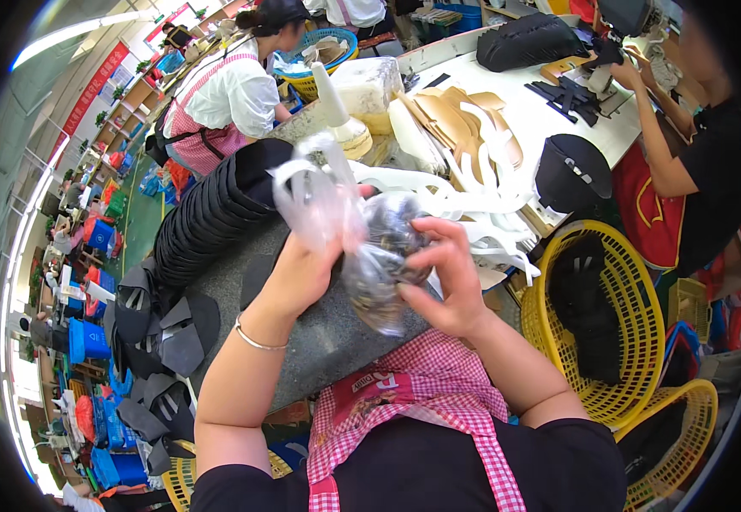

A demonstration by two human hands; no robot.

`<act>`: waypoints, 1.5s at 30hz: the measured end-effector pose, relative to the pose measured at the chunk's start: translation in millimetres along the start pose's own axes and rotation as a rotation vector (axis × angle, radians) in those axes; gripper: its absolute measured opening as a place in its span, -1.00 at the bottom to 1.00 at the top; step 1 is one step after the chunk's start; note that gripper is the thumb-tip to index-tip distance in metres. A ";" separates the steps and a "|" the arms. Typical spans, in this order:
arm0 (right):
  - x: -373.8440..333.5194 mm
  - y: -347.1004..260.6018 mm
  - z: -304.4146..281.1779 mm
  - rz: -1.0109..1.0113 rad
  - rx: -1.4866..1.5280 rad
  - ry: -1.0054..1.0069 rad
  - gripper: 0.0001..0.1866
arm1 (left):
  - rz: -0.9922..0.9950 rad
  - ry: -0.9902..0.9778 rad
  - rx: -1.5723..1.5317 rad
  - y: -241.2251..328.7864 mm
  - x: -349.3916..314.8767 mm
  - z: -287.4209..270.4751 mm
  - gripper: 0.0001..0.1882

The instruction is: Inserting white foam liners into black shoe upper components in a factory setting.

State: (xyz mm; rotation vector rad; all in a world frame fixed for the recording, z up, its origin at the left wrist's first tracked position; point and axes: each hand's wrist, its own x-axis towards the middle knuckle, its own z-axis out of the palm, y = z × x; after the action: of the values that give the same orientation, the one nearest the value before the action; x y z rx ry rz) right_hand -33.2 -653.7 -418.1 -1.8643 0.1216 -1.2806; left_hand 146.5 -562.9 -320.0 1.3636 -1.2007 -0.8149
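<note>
A clear plastic bag full of small dark pieces hangs over the grey work surface. My left hand is closed round its gathered upper part, with loose plastic sticking up above the fingers. From the other side, my right hand has its fingers curled against the filled part of the bag. What the small pieces are is too blurred to tell. Just left of the bag leans a long stack of black curved pieces. Beyond it, white strips lie in a tangle beside tan flat pieces.
Black and grey cut pieces lie at the left edge. Yellow baskets holding black pieces stand at right. A white cone rises at the back. One co-worker bends at far left; another works at right.
</note>
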 end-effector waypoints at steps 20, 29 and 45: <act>5.8 8.4 20.5 0.365 0.768 -0.160 -0.25 | 0.072 -0.088 -0.176 -16.6 -11.7 -28.1 -0.42; -25.9 34.5 1.1 0.518 0.781 -0.019 -0.28 | -0.238 0.020 -0.594 -20.9 -23.6 -2.5 -0.76; -131.5 -41.6 1.8 0.906 1.267 0.236 -0.12 | 0.284 -0.136 1.019 -64.4 -99.0 91.8 -0.72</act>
State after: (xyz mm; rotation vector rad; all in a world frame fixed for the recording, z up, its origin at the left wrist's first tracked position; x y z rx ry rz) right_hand -108.8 -559.5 -484.9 -0.4304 0.1869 -0.6048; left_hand 48.2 -500.6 -413.9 1.8648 -1.9972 -0.0387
